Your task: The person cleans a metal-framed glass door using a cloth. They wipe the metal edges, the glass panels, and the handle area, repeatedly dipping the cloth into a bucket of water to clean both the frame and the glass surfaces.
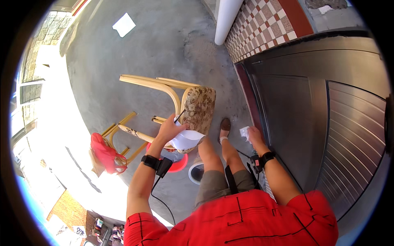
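Observation:
My left hand (pixel 171 128) grips a sheet of white paper (pixel 188 140), which droops in a curve over the edge of a chair. A thin dark stick, perhaps a pen (pixel 180 116), pokes out by the same hand's fingers. The chair has a floral padded part (pixel 199 107) and pale wooden legs (pixel 150 82) pointing left. Away to the right, close to a metal door, my right hand (pixel 256 137) holds a crumpled white piece of paper or tissue (pixel 245 132). The paper partly covers the chair's near end.
A red basin (pixel 179 166) and a pale bucket (pixel 196 173) stand beside my legs. Left of them, a red bag or cloth (pixel 106 152) lies on another wooden-legged seat. One white sheet (pixel 124 25) rests on the concrete floor. The metal door (pixel 286 117) bounds my right side.

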The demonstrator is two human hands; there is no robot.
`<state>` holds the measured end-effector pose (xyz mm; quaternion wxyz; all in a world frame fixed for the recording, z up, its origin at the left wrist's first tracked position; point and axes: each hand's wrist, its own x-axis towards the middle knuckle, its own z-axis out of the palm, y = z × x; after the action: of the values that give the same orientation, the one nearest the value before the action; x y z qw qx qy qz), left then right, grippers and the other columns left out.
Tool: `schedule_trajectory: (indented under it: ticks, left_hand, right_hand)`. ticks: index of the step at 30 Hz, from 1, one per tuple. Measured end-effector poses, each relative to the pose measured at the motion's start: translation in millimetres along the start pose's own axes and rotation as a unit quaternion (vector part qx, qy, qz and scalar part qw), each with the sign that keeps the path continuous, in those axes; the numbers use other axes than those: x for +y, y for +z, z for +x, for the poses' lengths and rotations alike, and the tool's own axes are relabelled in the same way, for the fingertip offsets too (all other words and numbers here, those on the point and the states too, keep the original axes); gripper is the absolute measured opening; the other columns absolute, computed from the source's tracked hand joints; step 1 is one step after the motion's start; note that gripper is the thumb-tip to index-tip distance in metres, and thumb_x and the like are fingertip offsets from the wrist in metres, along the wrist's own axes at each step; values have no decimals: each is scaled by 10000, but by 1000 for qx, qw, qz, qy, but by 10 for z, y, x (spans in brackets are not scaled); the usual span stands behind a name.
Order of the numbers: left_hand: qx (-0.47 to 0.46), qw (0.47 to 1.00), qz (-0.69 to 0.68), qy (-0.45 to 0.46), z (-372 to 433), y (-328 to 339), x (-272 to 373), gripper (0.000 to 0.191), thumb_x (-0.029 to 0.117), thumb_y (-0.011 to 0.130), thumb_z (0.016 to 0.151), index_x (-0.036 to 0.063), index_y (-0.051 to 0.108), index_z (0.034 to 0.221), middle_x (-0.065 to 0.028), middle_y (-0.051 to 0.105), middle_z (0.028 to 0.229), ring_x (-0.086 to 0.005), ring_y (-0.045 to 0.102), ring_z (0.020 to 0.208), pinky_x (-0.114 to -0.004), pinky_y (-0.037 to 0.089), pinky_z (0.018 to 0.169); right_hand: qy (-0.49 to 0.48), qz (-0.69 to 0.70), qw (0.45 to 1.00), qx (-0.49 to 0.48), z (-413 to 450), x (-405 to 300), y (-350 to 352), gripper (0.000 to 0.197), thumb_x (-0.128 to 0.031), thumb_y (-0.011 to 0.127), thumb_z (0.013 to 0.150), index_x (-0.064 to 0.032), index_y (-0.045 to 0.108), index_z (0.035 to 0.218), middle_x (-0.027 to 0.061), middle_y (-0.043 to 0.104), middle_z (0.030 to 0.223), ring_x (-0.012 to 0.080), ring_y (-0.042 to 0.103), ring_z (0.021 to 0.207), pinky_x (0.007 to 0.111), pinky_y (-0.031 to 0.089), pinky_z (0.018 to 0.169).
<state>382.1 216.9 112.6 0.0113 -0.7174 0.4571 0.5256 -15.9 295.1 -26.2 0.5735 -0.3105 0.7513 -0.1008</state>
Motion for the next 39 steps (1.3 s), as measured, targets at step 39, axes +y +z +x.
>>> schedule_trajectory:
  ticks: [39]
  left_hand:
    - [-275,956,-43,97,1204,667,-458,577,395,675,784,10,514,1182,-131,617,1046,-211,575,950,-344,445,842]
  right_hand:
    - [126,369,872,296,-615,502,1139,709,-562,515,830,80,524,1130,153,563,1049,228,526,978,347,404,841]
